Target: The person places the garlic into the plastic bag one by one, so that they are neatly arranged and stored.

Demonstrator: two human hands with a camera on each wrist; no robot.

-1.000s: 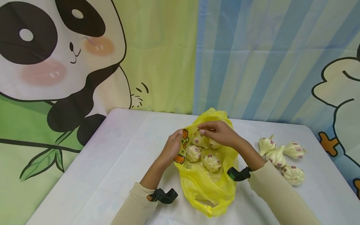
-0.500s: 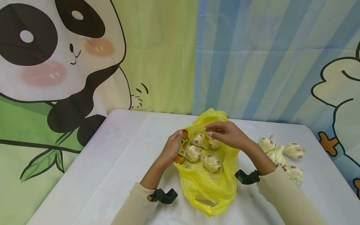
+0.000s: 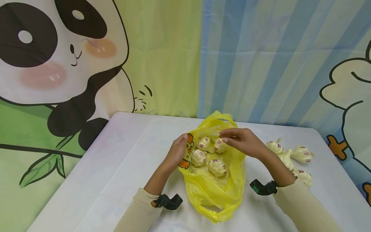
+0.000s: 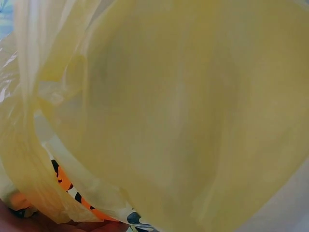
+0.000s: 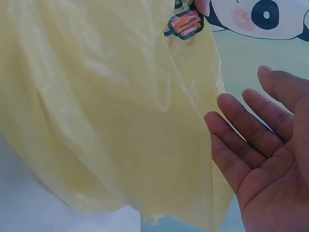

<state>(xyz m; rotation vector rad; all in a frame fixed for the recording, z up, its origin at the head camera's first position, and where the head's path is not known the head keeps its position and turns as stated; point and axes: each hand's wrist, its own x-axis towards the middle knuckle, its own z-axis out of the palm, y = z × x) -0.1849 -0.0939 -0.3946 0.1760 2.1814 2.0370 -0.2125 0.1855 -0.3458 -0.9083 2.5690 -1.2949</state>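
A yellow plastic bag [image 3: 211, 196] lies spread on the table with its mouth held wide. Inside it sit several garlic bulbs, one of them the front bulb [image 3: 217, 167]. My left hand [image 3: 175, 152] grips the bag's left edge beside the orange print, thumb on the inner side. Over the right rim hovers my right hand [image 3: 244, 140], its fingers loosely bent and holding nothing. In the right wrist view the same right hand [image 5: 270, 154] shows a bare palm, little finger at the bag's edge. Yellow film [image 4: 178, 111] fills most of the left wrist view.
Several more garlic bulbs [image 3: 302, 154] lie in a cluster on the right of the white table [image 3: 127, 154], partly behind the right forearm. A printed curtain [image 3: 162, 58] hangs behind the table's far edge.
My right hand has drawn back to the right and slightly nearer, from over the bulbs to the bag's right rim. My left hand stays where it was on the bag.
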